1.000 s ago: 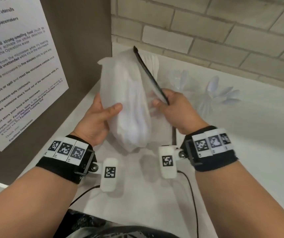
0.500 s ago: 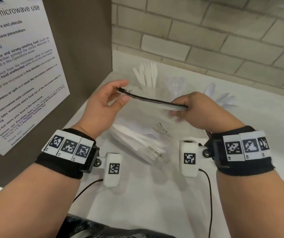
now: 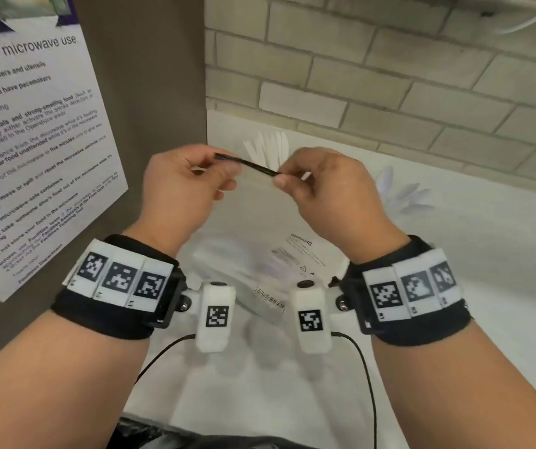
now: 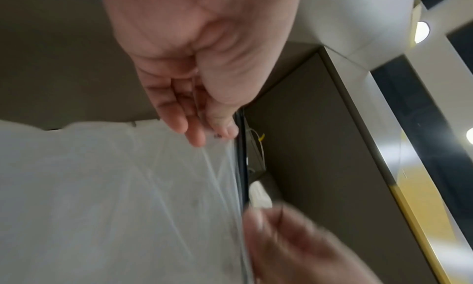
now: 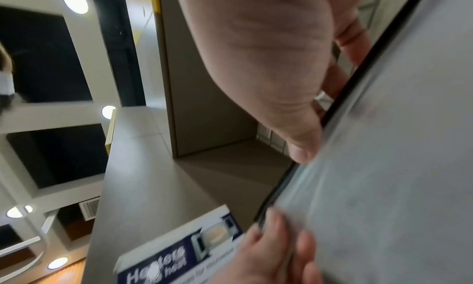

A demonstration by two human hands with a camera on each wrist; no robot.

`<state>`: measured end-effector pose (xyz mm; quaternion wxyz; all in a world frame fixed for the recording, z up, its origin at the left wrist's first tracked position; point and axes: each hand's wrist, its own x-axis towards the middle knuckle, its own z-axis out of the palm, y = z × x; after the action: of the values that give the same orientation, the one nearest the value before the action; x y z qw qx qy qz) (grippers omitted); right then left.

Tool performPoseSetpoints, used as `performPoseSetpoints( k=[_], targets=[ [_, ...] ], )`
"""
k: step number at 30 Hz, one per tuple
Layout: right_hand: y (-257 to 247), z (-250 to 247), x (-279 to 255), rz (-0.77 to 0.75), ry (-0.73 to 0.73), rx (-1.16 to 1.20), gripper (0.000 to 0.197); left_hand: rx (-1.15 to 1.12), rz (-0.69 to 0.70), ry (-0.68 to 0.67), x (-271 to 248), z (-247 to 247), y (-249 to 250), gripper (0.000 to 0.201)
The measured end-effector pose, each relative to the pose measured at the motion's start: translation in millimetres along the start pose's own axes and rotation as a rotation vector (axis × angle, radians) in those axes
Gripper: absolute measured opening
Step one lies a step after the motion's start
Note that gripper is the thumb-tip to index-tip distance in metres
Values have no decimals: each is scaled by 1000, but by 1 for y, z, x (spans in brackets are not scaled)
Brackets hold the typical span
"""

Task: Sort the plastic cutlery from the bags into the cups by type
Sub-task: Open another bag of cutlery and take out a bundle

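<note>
A clear plastic bag (image 3: 260, 234) hangs between both hands above the white counter (image 3: 454, 286). Its black zip strip (image 3: 247, 163) runs nearly level along the top. My left hand (image 3: 192, 186) pinches the strip's left end and my right hand (image 3: 321, 189) pinches its right end. White cutlery (image 3: 227, 280) lies in the bag's lower part. In the left wrist view the left hand (image 4: 204, 110) pinches the bag (image 4: 115, 197) beside the strip (image 4: 240, 167). In the right wrist view the right hand (image 5: 281, 86) has its thumb against the strip (image 5: 332, 116).
Behind the hands a cup of white cutlery (image 3: 270, 147) stands by the brick wall (image 3: 390, 92), and a clear cup of spoons (image 3: 403, 196) stands to its right. A brown panel with a microwave notice (image 3: 33, 140) closes off the left.
The bag went from upright in my left hand to hanging by its strip. Both hands rose and moved closer together along the strip.
</note>
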<state>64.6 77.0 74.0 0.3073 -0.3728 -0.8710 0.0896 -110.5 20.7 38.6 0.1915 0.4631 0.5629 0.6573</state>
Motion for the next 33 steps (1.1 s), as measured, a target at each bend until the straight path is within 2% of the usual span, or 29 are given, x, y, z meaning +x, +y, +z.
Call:
performPoseSetpoints(
  k=[2,4,7,8,9,12,13,15,17,19,21,22,25,26,29,30,32,33],
  targets=[
    [18,-14,-11,90,-31,-74,8,-147,-91,87,7,-6,-1,24],
    [32,-33,-24,210,-121,-146,7,-222,-155,130,12,-9,-1,24],
    [42,-58,-39,334,-428,-245,9,-274,-171,188,17,-5,-2,20],
    [42,-61,-40,344,-483,-245,12,-286,-172,195,18,-1,-2,20],
    [41,-60,-39,332,-455,-196,16,-294,-178,189,19,3,-1,19],
    [34,-39,-25,302,-211,178,33,-330,-173,97,19,18,7,21],
    [31,-29,-19,296,-212,248,34,-300,-159,69,19,23,10,32],
    [30,-10,-11,273,-307,302,25,-198,-114,32,19,30,19,51],
    [27,3,-9,285,-384,401,18,-97,-41,50,19,36,23,57],
    [26,12,-9,347,-324,512,24,-99,-37,64,20,40,18,72],
    [25,17,-9,438,-199,625,28,-182,-164,77,18,41,11,92],
    [26,19,-8,475,-145,674,29,-255,-232,65,18,41,5,89],
    [28,21,-7,517,-62,678,29,-377,-345,9,12,39,4,25],
    [28,21,-6,519,-36,678,30,-362,-350,19,12,37,5,18],
    [29,20,-2,511,104,687,33,-369,-366,37,17,27,8,15],
    [30,18,0,510,170,657,34,-365,-409,27,19,24,8,13],
    [30,11,-1,490,278,639,34,-375,-585,-38,20,17,8,7],
    [30,6,-3,474,266,653,35,-409,-685,-91,19,15,11,8]
  ],
)
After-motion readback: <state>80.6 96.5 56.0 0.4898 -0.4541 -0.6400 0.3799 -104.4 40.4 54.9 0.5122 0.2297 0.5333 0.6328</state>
